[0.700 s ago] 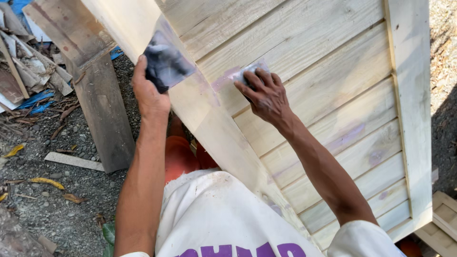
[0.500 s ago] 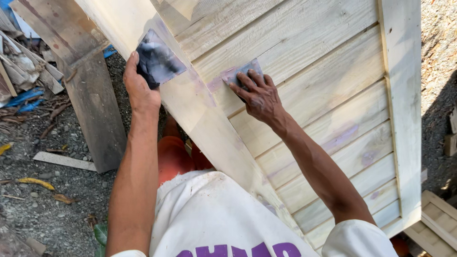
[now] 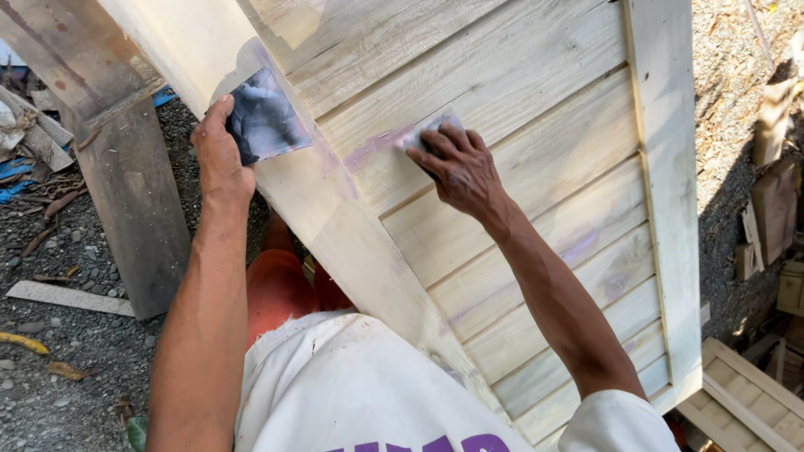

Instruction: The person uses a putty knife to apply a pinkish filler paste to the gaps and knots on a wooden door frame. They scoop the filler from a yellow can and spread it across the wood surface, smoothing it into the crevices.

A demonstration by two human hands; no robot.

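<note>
Gravel and scrap boards (image 3: 71, 295) lie at left, beside a pale slatted wooden panel (image 3: 536, 167). On its frame the left hand (image 3: 219, 159) grips a dark smeared square card (image 3: 266, 117). Further right, the right hand (image 3: 461, 167) presses a small scraper (image 3: 427, 130), fingers closed on it, against 1 slat streaked with purplish filler (image 3: 377, 146).
</note>
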